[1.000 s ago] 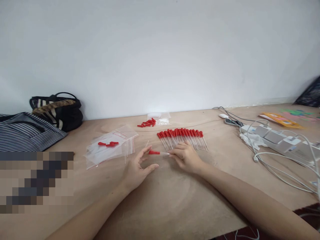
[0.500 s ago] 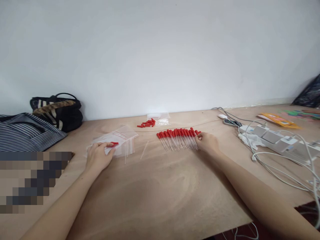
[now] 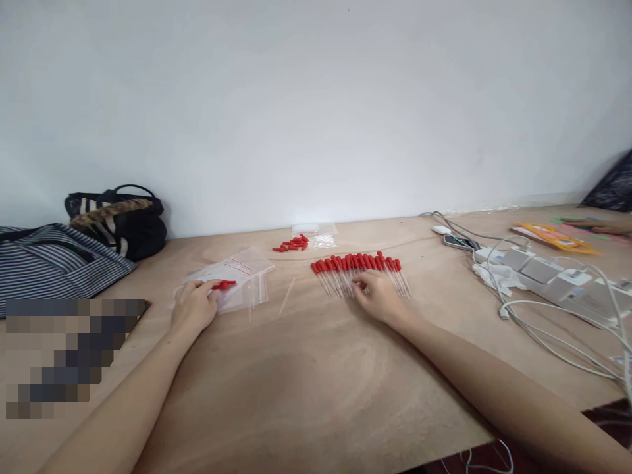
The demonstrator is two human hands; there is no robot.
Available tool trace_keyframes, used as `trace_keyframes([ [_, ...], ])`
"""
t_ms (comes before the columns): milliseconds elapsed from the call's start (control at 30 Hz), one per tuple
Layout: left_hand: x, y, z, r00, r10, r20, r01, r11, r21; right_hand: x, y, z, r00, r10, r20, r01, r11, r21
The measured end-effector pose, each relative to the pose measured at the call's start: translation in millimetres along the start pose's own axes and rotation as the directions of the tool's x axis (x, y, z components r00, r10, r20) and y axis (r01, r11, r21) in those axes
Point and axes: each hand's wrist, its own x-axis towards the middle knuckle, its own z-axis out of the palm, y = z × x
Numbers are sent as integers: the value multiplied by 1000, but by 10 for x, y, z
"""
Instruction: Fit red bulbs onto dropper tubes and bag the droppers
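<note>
My left hand (image 3: 195, 304) rests at the edge of a pile of clear zip bags (image 3: 254, 261), its fingers curled over red rubber bulbs (image 3: 224, 285) at the fingertips. A row of droppers (image 3: 340, 263), red bulbs on clear thin tubes, lies to the right. Over the front middle of this row is my right hand (image 3: 378, 294), its fingers loosely bent, with nothing visible in them; it hides some of the tubes. One loose clear tube (image 3: 287, 296) lies between the bags and the row.
Loose red bulbs (image 3: 291, 244) lie near the wall beside a bag of clear tubes (image 3: 320, 236). At right are a power strip with white chargers (image 3: 538, 270), cables and an orange packet (image 3: 555, 238). Striped (image 3: 64, 260) and black bags (image 3: 143, 227) stand at left. Another person's hand (image 3: 600, 226) shows far right.
My right hand has moved left from the right end of the dropper row, where a dropper now lies uncovered. More red shows at my left fingertips. Another person's hand is clearer at far right.
</note>
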Motion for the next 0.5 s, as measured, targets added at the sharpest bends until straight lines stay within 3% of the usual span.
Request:
trace_keyframes([
  [100,42,-5,37,1000,-5,6,5,1000,-7,13,-353,204,972,-204,115,189,974,123],
  [200,57,8,44,1000,0,7,0,1000,-23,127,-706,380,957,-222,189,193,968,160],
  [333,47,42,31,998,51,42,-48,997,-54,382,-1052,591,963,-30,270,25,999,22],
  [500,21,113,-8,996,26,88,-20,997,-71,586,-1219,744,923,210,323,-197,978,-73],
])
